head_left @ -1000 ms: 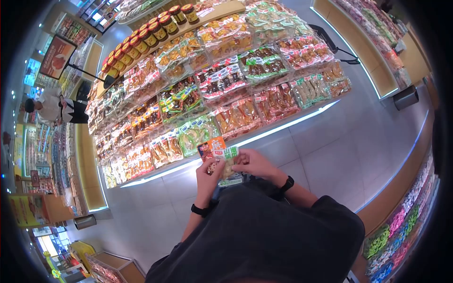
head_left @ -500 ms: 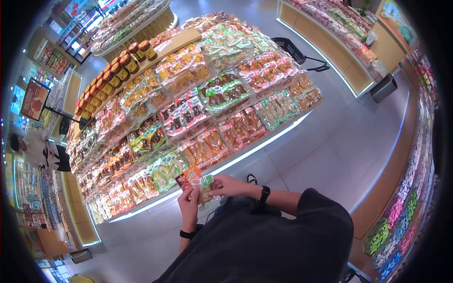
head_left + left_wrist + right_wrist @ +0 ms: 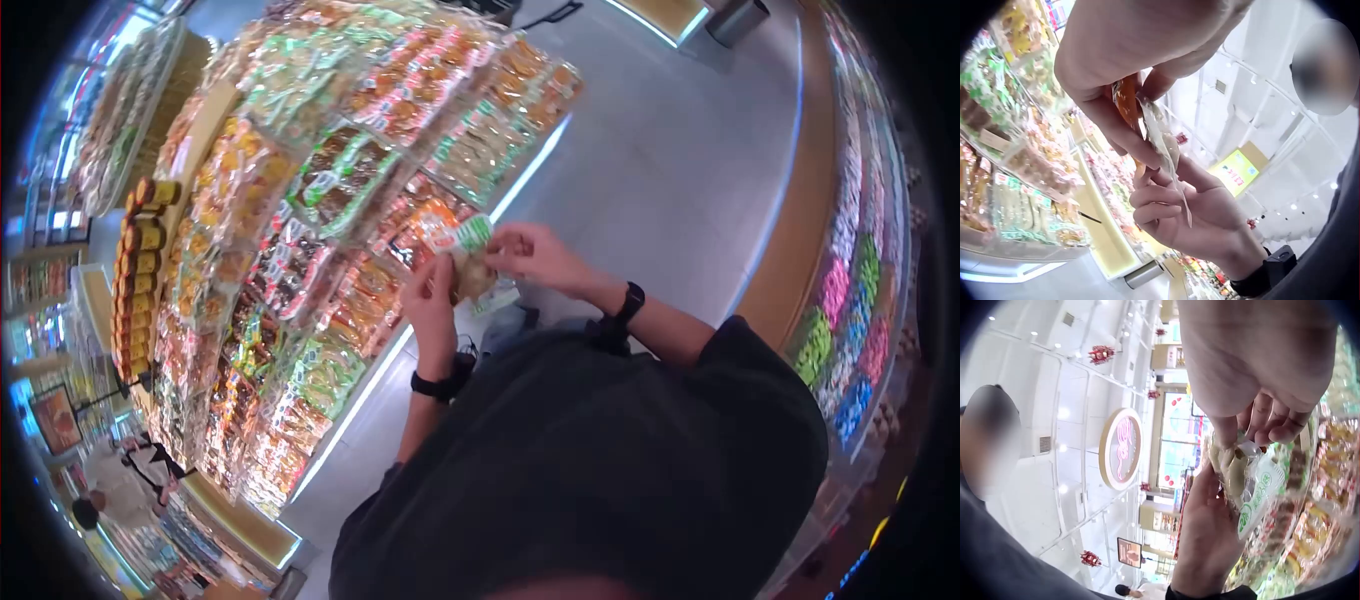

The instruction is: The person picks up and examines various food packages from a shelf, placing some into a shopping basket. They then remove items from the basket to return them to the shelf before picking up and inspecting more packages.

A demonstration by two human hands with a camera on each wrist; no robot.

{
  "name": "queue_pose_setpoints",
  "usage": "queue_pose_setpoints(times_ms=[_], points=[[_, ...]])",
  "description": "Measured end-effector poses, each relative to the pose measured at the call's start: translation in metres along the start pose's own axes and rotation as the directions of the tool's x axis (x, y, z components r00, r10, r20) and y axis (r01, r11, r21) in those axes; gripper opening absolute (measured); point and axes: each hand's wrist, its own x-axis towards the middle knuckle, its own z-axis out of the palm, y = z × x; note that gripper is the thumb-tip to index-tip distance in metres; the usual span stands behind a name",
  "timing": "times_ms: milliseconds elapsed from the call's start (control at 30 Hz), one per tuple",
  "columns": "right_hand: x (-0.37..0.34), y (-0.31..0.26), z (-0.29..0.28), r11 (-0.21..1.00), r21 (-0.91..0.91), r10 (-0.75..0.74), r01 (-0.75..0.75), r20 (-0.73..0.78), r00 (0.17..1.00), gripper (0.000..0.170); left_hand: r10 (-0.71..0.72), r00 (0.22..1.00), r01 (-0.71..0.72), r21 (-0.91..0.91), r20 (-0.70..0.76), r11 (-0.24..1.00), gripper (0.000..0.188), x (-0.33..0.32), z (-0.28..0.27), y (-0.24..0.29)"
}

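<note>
In front of the torso, both hands hold small food packets. My left hand [image 3: 432, 318] pinches an orange packet [image 3: 432, 220] together with a clear packet with a green-and-white label [image 3: 470, 236]. My right hand [image 3: 545, 260] has its fingers curled at the right edge of the clear packet. Pale, lumpy pieces show through the clear packet [image 3: 1233, 478] in the right wrist view, with my right thumb against its top. From the left wrist view, the orange packet [image 3: 1126, 106] lies against the clear one, seen nearly edge-on. Each wrist wears a black band.
A tiered display of bagged snacks [image 3: 350, 180] stands just ahead, its lit lower edge running diagonally. Jars [image 3: 140, 280] line its top ledge. A wooden-fronted candy shelf [image 3: 780, 250] is at right. A person in white [image 3: 125, 490] stands far left.
The head view has turned to the right, so the display shifts left and tilts. The hands keep the packets before the torso; the right hand's fingers have shifted slightly at the packet's edge.
</note>
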Motion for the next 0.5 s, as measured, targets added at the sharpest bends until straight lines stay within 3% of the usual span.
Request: queue_pose_setpoints(times_ms=[67, 133, 233, 300, 400, 467, 500], points=[[-0.006, -0.019, -0.018, 0.999, 0.046, -0.014, 0.016, -0.051, 0.999, 0.020, -0.064, 0.995, 0.069, -0.061, 0.079, 0.996, 0.029, 0.018, 0.025, 0.008], [0.002, -0.033, -0.044, 0.994, 0.027, -0.103, 0.106, -0.086, 0.991, 0.018, 0.062, 0.994, -0.051, -0.126, 0.088, 0.991, 0.034, 0.036, 0.053, 0.016], [0.021, -0.043, -0.070, 0.963, 0.089, -0.243, 0.256, -0.132, 0.961, 0.019, 0.089, 0.989, -0.071, -0.156, 0.116, 0.985, 0.035, 0.054, 0.074, 0.021], [0.044, -0.060, -0.100, 0.970, 0.141, -0.198, 0.196, -0.004, 0.980, 0.019, 0.157, 0.986, -0.146, -0.178, 0.049, 0.973, 0.030, 0.063, 0.087, 0.026], [0.093, -0.087, -0.140, 0.980, 0.157, -0.125, 0.118, 0.038, 0.991, 0.022, 0.154, 0.983, -0.158, -0.045, -0.098, 0.986, 0.025, 0.072, 0.089, 0.032], [0.136, -0.110, -0.154, 0.983, 0.135, -0.139, 0.127, 0.086, 0.987, 0.023, 0.073, 0.967, -0.132, -0.235, -0.243, 0.963, 0.021, 0.064, 0.092, 0.037], [0.161, -0.125, -0.158, 0.982, 0.115, -0.161, 0.151, 0.085, 0.983, 0.025, 0.089, 0.958, -0.156, -0.235, -0.273, 0.959, 0.021, 0.062, 0.091, 0.037]])
